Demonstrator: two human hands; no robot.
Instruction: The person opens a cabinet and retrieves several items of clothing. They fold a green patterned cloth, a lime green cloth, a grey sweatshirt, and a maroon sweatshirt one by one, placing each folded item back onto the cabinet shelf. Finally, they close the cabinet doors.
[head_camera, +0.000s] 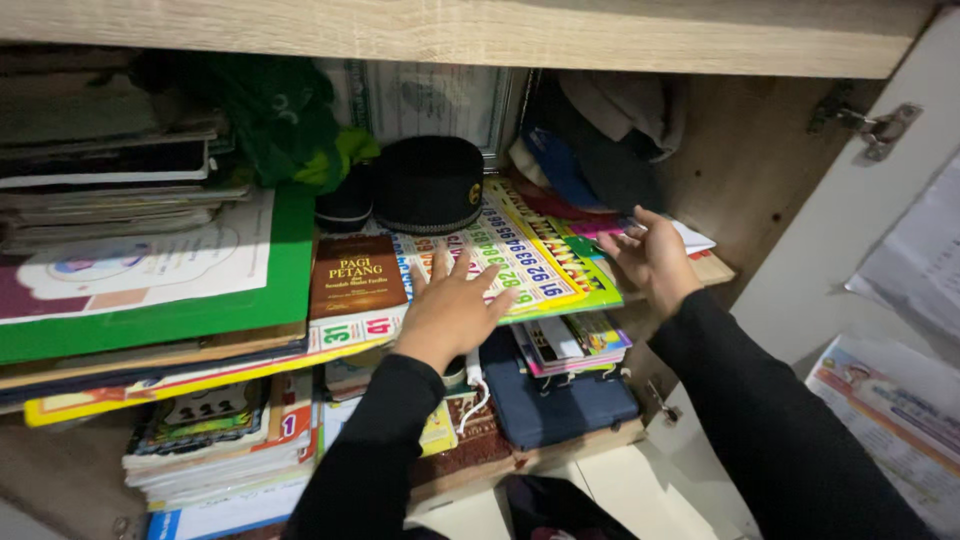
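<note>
Head view: both hands are working a number chart (520, 255) on a cupboard shelf (715, 268).
Left hand (452, 308) is pressing flat, fingers spread, on its near edge; right hand (650, 258) is pinching its far-right corner. The chart is running lengthwise away, between them.

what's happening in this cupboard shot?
A person in black sleeves is reaching into a wooden cupboard stuffed with books and papers. The left hand lies flat, fingers spread, on a large colourful number chart topping a stack. The right hand grips the chart's far edge. A small brown book lies beside the left hand, and a round black cap sits behind it.
</note>
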